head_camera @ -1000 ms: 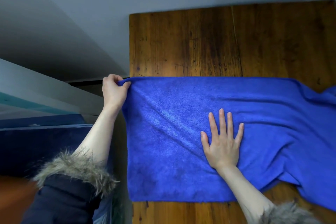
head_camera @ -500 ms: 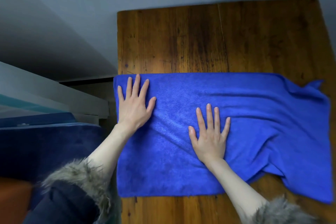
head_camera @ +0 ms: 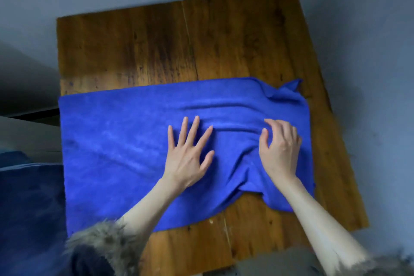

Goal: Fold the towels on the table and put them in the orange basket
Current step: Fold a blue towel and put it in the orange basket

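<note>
A blue towel [head_camera: 116, 145] lies spread across the near half of the wooden table [head_camera: 179, 47], smooth on its left and rumpled at its right end, where a corner sticks up. My left hand [head_camera: 188, 154] presses flat on the towel's middle with fingers spread. My right hand [head_camera: 280, 152] sits on the rumpled right part, its fingers curled down into the cloth, and creases run toward it. No orange basket is in view.
Dark blue furniture [head_camera: 26, 208] stands left of the table. Grey floor [head_camera: 369, 74] surrounds the table on the far and right sides. The towel's left edge lines up with the table's left edge. Bare wood shows beyond the towel.
My left hand let go of the towel's far left corner, pressed flat, then slid to the middle. My right hand moved to the right end and curled its fingers. The view shifted right.
</note>
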